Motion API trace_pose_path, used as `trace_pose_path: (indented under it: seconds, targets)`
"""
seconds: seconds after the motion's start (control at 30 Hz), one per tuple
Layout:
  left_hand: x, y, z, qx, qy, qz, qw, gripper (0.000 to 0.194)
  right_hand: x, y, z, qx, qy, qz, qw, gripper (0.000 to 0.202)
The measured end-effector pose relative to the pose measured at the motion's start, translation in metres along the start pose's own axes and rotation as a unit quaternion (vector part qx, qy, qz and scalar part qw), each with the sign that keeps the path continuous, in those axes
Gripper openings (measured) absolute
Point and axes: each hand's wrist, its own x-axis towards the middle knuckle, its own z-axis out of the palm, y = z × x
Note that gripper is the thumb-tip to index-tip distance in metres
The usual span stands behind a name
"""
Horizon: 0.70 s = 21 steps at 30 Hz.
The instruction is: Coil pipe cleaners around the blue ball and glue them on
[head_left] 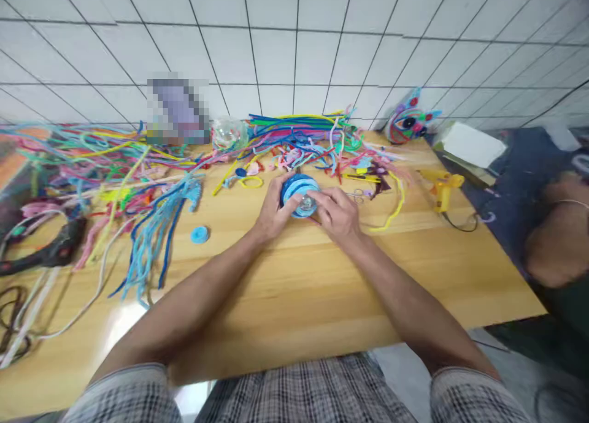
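Observation:
A round blue coiled piece [295, 192] with a clear, shiny middle is held between both hands above the wooden table [294, 300]. My left hand [274, 211] wraps its left side, the thumb lying over the front. On the right, my right hand [339, 213] has its fingers bent together, with the fingertips touching the piece near its clear middle. Whether those fingers pinch anything small cannot be made out. A small light blue coil [199, 234] lies to the left of my hands, close to a bundle of light blue fuzzy stems [154, 236].
Colourful fuzzy stems [294, 132] heap along the tiled wall. A yellow glue gun [444, 189] sits at the right, with a colourful decorated head [409, 124] behind it. A black ring-shaped object [50, 251] is far left. Another person's arm [559, 233] shows at the right edge.

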Motion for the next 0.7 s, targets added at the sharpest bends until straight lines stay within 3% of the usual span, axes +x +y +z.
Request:
trace_pose_path:
  seconds: [0.2, 0.4, 0.7]
  targets:
    - [0.0002, -0.0015, 0.0015, 0.0, 0.003, 0.0, 1.0, 0.066, -0.0018, 0.0027, -0.0001, 0.011, -0.033, 0.038, 0.999, 0.047]
    - [0.0014, -0.0025, 0.0024, -0.023, 0.003, -0.004, 1.0, 0.063, 0.0012, -0.0002, -0.0014, 0.006, 0.007, 0.011, 1.0, 0.042]
    - [0.0049, -0.0044, 0.0025, -0.002, 0.011, 0.005, 1.0, 0.064, 0.0019, -0.0005, 0.0034, 0.027, 0.026, 0.026, 0.999, 0.04]
